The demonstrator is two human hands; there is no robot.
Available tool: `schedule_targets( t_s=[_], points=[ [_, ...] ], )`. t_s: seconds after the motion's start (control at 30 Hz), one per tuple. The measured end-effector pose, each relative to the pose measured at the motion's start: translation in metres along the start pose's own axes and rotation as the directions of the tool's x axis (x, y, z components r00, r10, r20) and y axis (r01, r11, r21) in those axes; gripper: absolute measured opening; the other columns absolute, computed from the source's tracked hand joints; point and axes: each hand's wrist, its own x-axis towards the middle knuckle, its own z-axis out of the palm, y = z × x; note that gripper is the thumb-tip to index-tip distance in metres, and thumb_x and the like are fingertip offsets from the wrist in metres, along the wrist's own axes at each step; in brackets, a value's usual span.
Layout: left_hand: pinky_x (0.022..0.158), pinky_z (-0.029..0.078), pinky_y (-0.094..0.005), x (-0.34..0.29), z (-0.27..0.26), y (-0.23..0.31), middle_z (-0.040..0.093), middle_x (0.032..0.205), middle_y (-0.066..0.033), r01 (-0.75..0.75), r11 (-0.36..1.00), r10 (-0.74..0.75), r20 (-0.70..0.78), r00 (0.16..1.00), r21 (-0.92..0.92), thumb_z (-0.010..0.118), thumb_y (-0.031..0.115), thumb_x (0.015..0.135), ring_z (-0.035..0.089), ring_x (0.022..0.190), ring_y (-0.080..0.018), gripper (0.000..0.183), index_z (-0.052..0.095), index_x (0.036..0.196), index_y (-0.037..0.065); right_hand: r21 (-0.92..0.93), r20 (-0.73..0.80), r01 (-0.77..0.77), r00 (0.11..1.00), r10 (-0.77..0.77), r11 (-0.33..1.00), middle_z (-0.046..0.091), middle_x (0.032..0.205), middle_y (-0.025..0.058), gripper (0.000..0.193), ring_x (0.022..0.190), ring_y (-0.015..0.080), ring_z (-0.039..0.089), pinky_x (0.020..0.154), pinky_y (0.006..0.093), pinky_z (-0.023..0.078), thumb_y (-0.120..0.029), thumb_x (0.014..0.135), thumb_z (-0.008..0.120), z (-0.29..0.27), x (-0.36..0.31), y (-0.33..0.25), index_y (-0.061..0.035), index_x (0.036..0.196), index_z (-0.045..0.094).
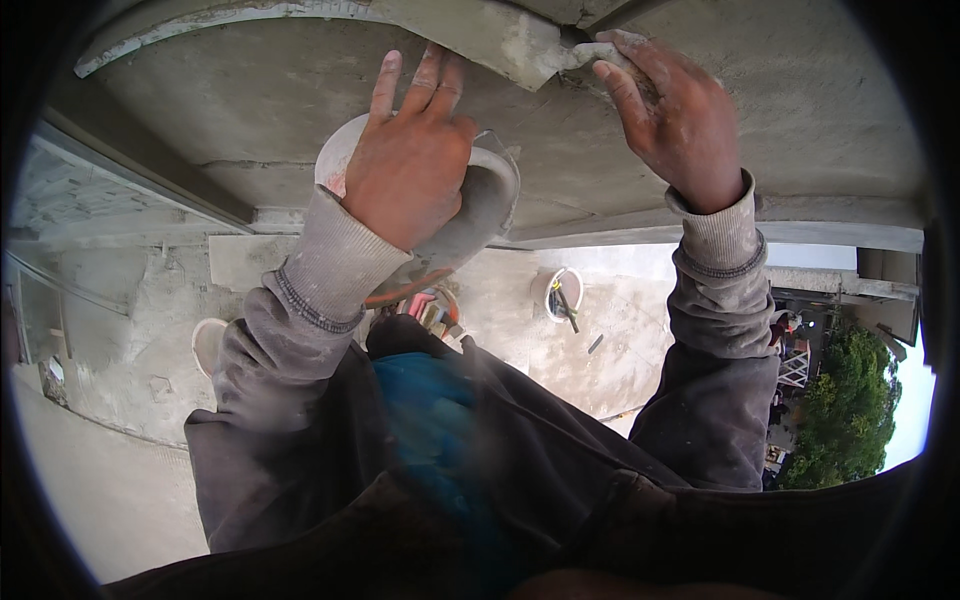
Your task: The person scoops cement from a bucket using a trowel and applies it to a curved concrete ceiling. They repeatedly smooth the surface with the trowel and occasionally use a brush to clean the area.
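Note:
A long pale moulding strip (pixel 480 40) with a rough broken-looking end runs across the top of the view, against a grey plastered surface (pixel 820 110). My left hand (pixel 415 165) is open, its fingers stretched up so that the tips reach the strip's lower edge. At the strip's right end, my right hand (pixel 685 125) is curled, thumb and fingers closed round a whitish pasty lump (pixel 600 55) that touches that end. Both hands are smeared with white. Partly hidden by my left hand and wrist is a pale bucket (pixel 495 185) with a grey-coated inside.
Far below on the floor (pixel 620 350) stands a white bucket (pixel 565 295) with a yellow-and-black tool in it. An orange-rimmed container (pixel 440 310) of coloured items sits near my body. A ledge (pixel 840 232) crosses behind my right wrist. A leafy tree (pixel 850 405) shows at the right.

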Motion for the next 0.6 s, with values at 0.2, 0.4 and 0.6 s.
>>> schedule_targets(
  t_s=[0.2,0.4,0.6],
  points=[
    [0.121,0.015,-0.0557,0.0,0.004,-0.004,0.033,0.156,-0.0241,-0.027,0.999,0.026,-0.031,0.999,-0.04,0.059,-0.005,0.071,0.022,0.15,-0.0364,0.034,0.072,0.101,0.003,-0.062,0.096,-0.075,0.992,0.08,0.995,0.075,0.097,0.0149,0.029,0.072,0.0277,0.072,0.063,0.0344,0.058,-0.026,0.09,0.074,-0.023,-0.025,0.012,-0.0028,0.107,0.073],
    [0.12,0.013,-0.059,0.0,0.001,-0.008,0.021,0.161,-0.0249,-0.051,0.998,0.051,-0.002,0.999,-0.023,0.058,-0.007,0.069,0.015,0.152,-0.0365,0.034,0.07,0.1,0.0,-0.126,0.113,-0.164,0.978,0.178,0.978,0.074,0.098,0.0131,0.029,0.073,0.028,0.071,0.062,0.0362,0.056,-0.029,0.091,0.072,-0.037,-0.07,0.031,-0.0058,0.108,0.072],
    [0.119,0.014,-0.0602,-0.002,-0.001,-0.003,0.021,0.161,-0.025,-0.045,0.999,0.046,0.027,0.999,-0.004,0.059,-0.007,0.067,0.015,0.152,-0.0365,0.035,0.069,0.1,-0.001,-0.186,0.175,-0.327,0.917,0.359,0.926,0.072,0.105,0.011,0.026,0.088,0.0314,0.07,0.074,0.0381,0.056,-0.03,0.09,0.07,-0.052,-0.112,0.039,-0.0107,0.108,0.072]
  ],
)
